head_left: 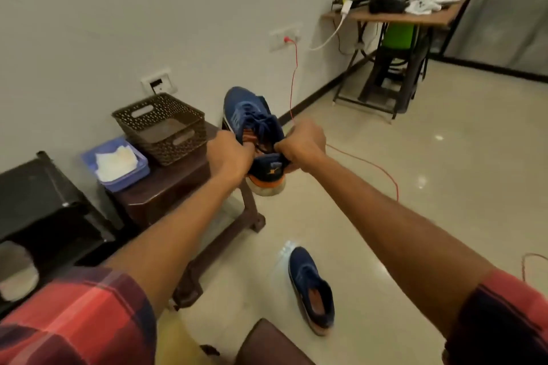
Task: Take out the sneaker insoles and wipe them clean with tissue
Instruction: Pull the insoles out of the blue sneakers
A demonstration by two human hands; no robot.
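I hold a blue sneaker (252,118) with an orange lining and a white-orange sole in the air, toe pointing away from me. My left hand (229,154) grips the left edge of its opening. My right hand (302,142) grips the right edge near the heel. Orange shows inside the opening, where an insole cannot be told apart from the lining. The second blue sneaker (311,290) lies on the floor below, its orange inside visible. White tissue (115,161) sits in a blue tray (139,170) on the brown stool to the left.
A brown perforated basket (161,127) stands on the brown stool (178,187) beside the tray. A black stool (44,207) is at far left. A red wire (364,163) runs across the tiled floor. A table with clutter (394,15) stands at the back right.
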